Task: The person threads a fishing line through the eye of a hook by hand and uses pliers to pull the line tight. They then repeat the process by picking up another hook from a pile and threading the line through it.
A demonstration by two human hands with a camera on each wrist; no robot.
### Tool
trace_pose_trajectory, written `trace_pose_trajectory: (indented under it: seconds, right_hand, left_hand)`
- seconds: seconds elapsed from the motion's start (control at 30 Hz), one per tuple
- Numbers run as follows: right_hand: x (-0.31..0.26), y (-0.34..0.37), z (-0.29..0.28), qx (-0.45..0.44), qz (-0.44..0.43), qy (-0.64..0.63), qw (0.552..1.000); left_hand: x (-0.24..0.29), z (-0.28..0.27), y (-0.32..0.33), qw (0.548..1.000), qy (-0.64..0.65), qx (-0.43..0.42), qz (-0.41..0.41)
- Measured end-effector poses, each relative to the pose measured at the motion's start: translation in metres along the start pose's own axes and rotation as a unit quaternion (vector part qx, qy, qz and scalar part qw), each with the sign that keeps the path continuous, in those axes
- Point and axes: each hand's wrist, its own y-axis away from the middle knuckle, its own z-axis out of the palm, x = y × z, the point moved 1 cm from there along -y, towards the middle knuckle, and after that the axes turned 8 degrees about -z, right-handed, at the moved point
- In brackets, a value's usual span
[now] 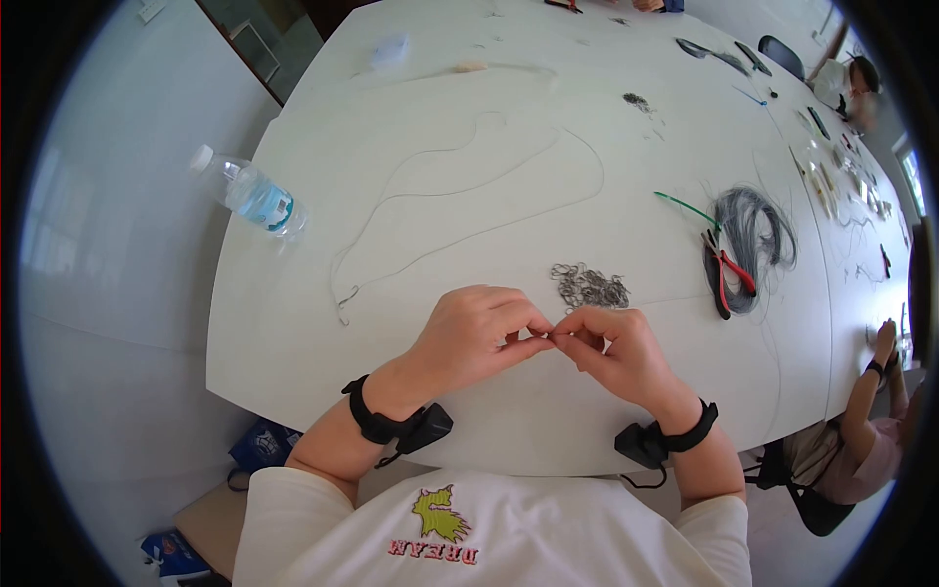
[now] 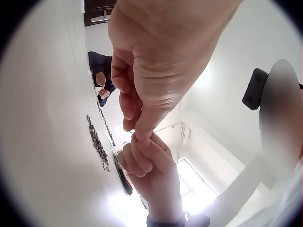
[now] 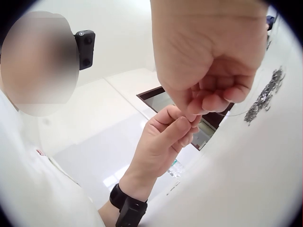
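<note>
I am pinching with both hands, thumb against forefinger on each, and my fingertips are meeting in front of my chest. My right hand [image 1: 618, 354] is holding a thin strand [image 3: 233, 115], which is lying at those fingertips and running out toward 3 o'clock in the right wrist view, its long axis nearly level there. My left hand [image 1: 479, 328] is seemingly pinching the same strand from the 9 o'clock side, but whatever is sitting between the tips is too small to tell. So the right hand is nearer the strand's free length, and the left is nearer the meeting point only. From my fingertips the pile of small metal pieces [image 1: 590, 287] is lying at 1 o'clock, just beside my right knuckles, while the grey bundle of strands [image 1: 773, 235] is resting farther off at 2 o'clock
</note>
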Motion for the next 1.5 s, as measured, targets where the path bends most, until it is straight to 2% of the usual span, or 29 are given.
trace_pose_trajectory:
  seconds: [0.03,0.07,0.13,0.23,0.37,0.43,0.5,0.57,0.77,0.83,1.03,1.27,1.37,1.4,1.43,1.5]
  right_hand:
    - [-0.001,0.000,-0.001,-0.013,0.069,-0.061,0.996]
    - [-0.002,0.000,-0.001,-0.016,0.068,-0.059,0.996]
    - [-0.002,-0.001,-0.003,-0.028,0.130,-0.153,0.979]
    - [-0.004,-0.002,-0.007,-0.048,0.141,-0.142,0.979]
    - [-0.018,-0.004,-0.013,-0.072,0.141,-0.075,0.984]
    - [-0.021,-0.005,-0.017,-0.088,0.074,0.005,0.993]
    - [-0.023,-0.005,-0.023,-0.089,0.059,0.009,0.994]
    - [-0.024,-0.006,-0.022,-0.090,0.048,0.011,0.995]
    - [-0.017,-0.009,-0.017,-0.058,0.073,-0.001,0.996]
    - [-0.014,-0.006,-0.014,-0.036,0.133,-0.180,0.974]
    - [-0.004,-0.008,-0.007,-0.058,0.097,-0.298,0.948]
    - [-0.001,-0.007,-0.002,-0.058,0.092,-0.349,0.931]
    - [-0.007,-0.006,-0.007,-0.015,0.093,-0.298,0.950]
    - [-0.013,-0.006,-0.014,-0.039,0.036,-0.100,0.994]
    - [-0.016,-0.007,-0.021,-0.063,-0.024,0.101,0.993]
    - [-0.014,0.000,-0.033,-0.043,-0.035,0.138,0.989]
  left_hand:
    - [0.000,0.000,0.000,1.000,-0.017,0.004,0.008]
    - [0.000,0.001,0.000,0.999,-0.034,0.007,0.016]
    - [-0.002,0.003,0.001,0.999,-0.044,0.019,0.025]
    - [-0.004,0.004,0.001,0.997,-0.056,0.026,0.036]
    - [-0.003,0.000,0.001,0.997,-0.066,0.016,0.033]
    - [-0.001,-0.004,0.003,0.998,-0.063,0.000,0.002]
    - [0.003,-0.007,0.003,0.998,-0.060,-0.017,-0.030]
    - [0.006,-0.010,0.004,0.994,-0.033,-0.070,-0.072]
    - [0.009,-0.012,0.003,0.994,-0.018,-0.071,-0.087]
    - [0.008,-0.010,0.002,0.993,-0.015,-0.072,-0.087]
    - [0.000,0.002,0.005,0.993,0.030,-0.075,-0.088]
    - [-0.003,0.003,0.005,0.993,0.069,-0.051,-0.080]
    - [-0.003,-0.006,0.003,0.991,0.075,-0.052,-0.100]
    - [-0.004,-0.012,0.002,0.991,0.075,-0.049,-0.101]
    - [-0.005,-0.020,0.001,0.992,0.071,-0.036,-0.102]
    - [-0.009,-0.040,0.001,0.992,0.067,-0.019,-0.107]
